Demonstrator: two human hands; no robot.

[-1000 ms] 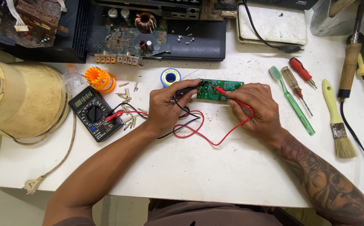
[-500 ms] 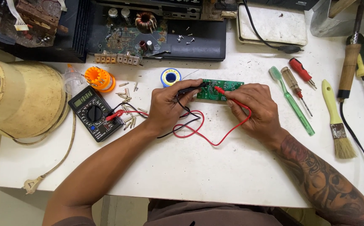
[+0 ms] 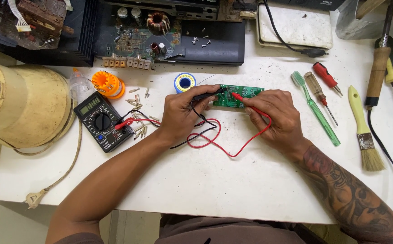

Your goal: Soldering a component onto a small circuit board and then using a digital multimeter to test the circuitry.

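A small green circuit board [image 3: 246, 91] lies flat on the white table [image 3: 232, 180]. My left hand [image 3: 183, 115] grips a black test probe [image 3: 207, 95], its tip resting on the board's left end. My right hand [image 3: 275, 115] grips a red test probe [image 3: 240, 96], its tip touching the board near the middle. Red and black leads [image 3: 214, 138] loop across the table from the probes to a black digital multimeter [image 3: 101, 122] at the left, whose display is lit with digits.
Behind the board sit a roll of solder [image 3: 185, 82], an orange bit holder [image 3: 107, 84], loose screws and an opened electronics chassis [image 3: 160, 31]. To the right lie a green toothbrush [image 3: 316, 110], screwdrivers [image 3: 326, 77], a paintbrush [image 3: 363, 131] and a soldering iron [image 3: 379, 72]. A large yellowed cylinder [image 3: 20, 106] stands at the left.
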